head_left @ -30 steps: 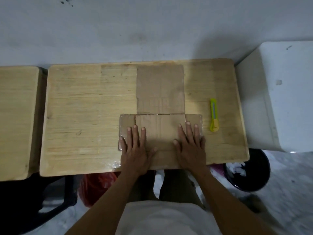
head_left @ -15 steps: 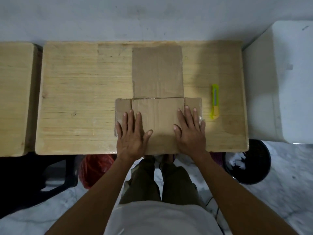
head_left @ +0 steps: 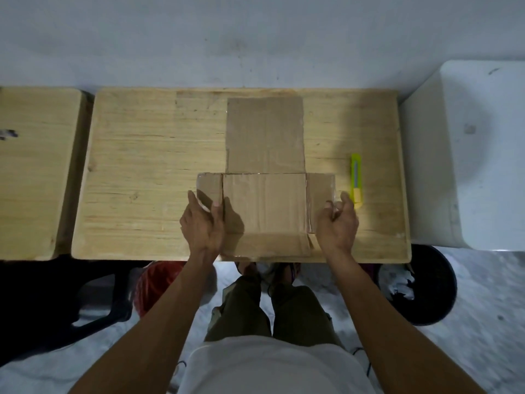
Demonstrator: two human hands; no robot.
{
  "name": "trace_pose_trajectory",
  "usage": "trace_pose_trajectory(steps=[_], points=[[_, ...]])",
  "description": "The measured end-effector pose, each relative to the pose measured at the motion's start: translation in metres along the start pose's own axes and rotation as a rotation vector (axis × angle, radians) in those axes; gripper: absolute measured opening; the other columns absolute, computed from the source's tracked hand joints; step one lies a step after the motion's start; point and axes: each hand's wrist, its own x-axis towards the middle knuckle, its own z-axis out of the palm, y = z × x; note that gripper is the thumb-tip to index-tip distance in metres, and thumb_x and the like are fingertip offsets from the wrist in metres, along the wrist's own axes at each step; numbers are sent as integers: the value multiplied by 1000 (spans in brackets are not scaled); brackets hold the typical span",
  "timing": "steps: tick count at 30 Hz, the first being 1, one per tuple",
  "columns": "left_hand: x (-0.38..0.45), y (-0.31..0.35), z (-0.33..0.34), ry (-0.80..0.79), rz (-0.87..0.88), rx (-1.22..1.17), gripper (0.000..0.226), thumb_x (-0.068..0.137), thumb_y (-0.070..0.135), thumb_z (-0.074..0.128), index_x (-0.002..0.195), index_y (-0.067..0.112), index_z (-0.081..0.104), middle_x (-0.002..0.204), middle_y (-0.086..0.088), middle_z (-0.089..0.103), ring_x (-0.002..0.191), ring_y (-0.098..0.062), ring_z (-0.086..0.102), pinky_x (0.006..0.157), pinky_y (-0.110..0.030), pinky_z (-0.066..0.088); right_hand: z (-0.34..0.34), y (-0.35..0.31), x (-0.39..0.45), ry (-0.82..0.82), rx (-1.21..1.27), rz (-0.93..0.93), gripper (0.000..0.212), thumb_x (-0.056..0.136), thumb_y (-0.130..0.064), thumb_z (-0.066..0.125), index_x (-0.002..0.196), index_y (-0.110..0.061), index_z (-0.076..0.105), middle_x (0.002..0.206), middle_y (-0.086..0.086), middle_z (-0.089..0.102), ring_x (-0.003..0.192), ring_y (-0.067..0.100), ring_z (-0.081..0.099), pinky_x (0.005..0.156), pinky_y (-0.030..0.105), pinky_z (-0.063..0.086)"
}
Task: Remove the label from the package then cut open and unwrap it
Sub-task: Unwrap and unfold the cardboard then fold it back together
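A brown cardboard package [head_left: 265,203] lies unfolded flat on the wooden table [head_left: 147,172], with one long flap reaching toward the wall and short flaps to either side. My left hand [head_left: 203,223] pinches the left side flap between thumb and fingers. My right hand [head_left: 338,223] grips the right side flap at its taped outer edge. A yellow-green utility knife [head_left: 356,180] lies on the table just right of my right hand.
A second wooden table [head_left: 37,172] stands to the left, a white block [head_left: 468,155] to the right. Under the table edge are a black bin [head_left: 426,285] with white scraps and a red bag [head_left: 154,285]. The wall is close behind.
Both hands lay flat on the cardboard with fingers spread; now each has moved outward and closed on a side flap. The camera has shifted.
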Motion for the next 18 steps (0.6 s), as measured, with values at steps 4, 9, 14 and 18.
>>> trace_pose_trajectory(steps=[4, 9, 14, 18], points=[[-10, 9, -6, 46, -59, -126, 81, 94, 58, 41, 155, 9, 21, 148, -26, 35, 137, -42, 31, 109, -56, 31, -9, -12, 2, 5, 209, 52, 47, 97, -29, 53, 143, -25, 44, 125, 6, 59, 112, 15, 58, 102, 28, 45], [-11, 23, -3, 79, 91, -115, 62, 99, 58, 40, 141, 13, 47, 122, -17, 55, 119, -33, 49, 96, -46, 44, -16, -40, -15, -87, 268, -66, 42, 102, -32, 47, 143, -22, 48, 135, -9, 53, 118, 6, 52, 85, 3, 38], [-25, 43, 15, -69, 286, -61, 70, 101, 57, 24, 154, 13, 31, 160, -10, 30, 148, -23, 25, 120, -37, 24, 7, -40, -32, -317, 42, -279, 48, 104, -48, 26, 147, -32, 42, 149, -15, 44, 138, 2, 35, 115, 30, 33], [-19, 21, 38, -173, 432, 142, 75, 98, 63, 4, 159, 19, 3, 168, -3, -4, 155, -18, -5, 124, -49, 4, 30, -15, -33, -287, -329, -603, 57, 103, -41, 17, 154, -19, 28, 163, -1, 22, 152, 12, 11, 123, 42, 18]])
